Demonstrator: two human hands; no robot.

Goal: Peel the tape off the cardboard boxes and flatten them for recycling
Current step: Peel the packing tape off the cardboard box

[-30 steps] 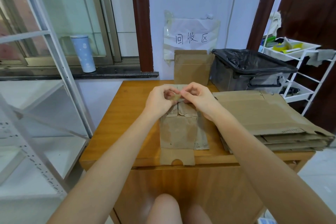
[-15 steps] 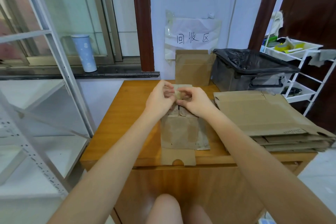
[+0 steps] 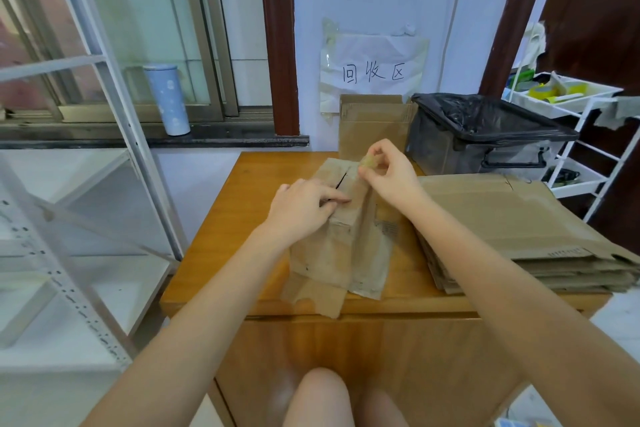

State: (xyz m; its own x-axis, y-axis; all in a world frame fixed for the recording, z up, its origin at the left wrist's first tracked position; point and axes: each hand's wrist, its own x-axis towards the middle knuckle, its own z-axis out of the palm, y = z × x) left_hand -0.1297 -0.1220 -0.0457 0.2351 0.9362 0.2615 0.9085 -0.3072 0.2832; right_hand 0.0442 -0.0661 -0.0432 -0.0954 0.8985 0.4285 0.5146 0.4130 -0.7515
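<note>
The right hand point(image 3: 388, 177) is now lifting a pinched wad of peeled tape point(image 3: 367, 161) clear while the left hand point(image 3: 304, 208) is pressing the freed cardboard box point(image 3: 341, 243) mid-tabletop point(image 3: 221, 253), ready for flattening.

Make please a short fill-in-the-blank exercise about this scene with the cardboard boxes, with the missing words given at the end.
1. The right hand pinches a small wad of ____ above the cardboard box.
2. The left hand rests on the box's ____ side.
3. The stack of flattened boxes lies to the ____ of that box.
4. The bin is lined with a ____ bag.

Missing words: tape; left; right; black
</note>
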